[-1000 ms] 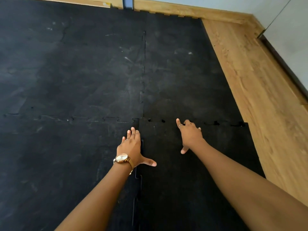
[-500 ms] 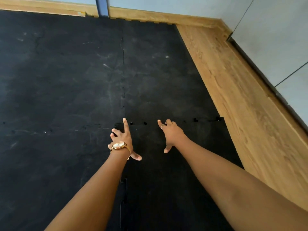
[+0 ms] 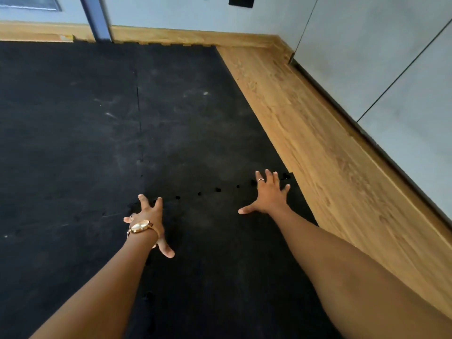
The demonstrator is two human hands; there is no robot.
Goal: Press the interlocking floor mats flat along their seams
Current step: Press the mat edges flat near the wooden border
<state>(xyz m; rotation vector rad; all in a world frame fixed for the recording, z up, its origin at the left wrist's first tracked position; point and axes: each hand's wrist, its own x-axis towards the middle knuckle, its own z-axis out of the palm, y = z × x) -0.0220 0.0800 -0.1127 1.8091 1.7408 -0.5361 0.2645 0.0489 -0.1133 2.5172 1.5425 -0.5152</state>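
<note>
Black interlocking floor mats [image 3: 195, 133] cover most of the floor. A crosswise seam [image 3: 208, 190] with small dark gaps runs between my hands, and a lengthwise seam [image 3: 140, 133] meets it near my left hand. My left hand [image 3: 149, 220], wearing a gold watch, lies fingers spread on the mat at that junction. My right hand [image 3: 269, 194], with a ring, is spread flat on the crosswise seam close to the mat's right edge. Neither hand holds anything.
Bare wooden floor [image 3: 330, 167] runs along the mats' right side up to a pale wall [image 3: 379, 57] with a dark base strip. A wooden skirting [image 3: 183, 36] and a blue door frame [image 3: 96, 20] stand at the far end.
My right hand has slid right along the crosswise seam toward the mat's edge and spread its fingers. My left hand has moved slightly forward to the junction. The view has tilted up and right.
</note>
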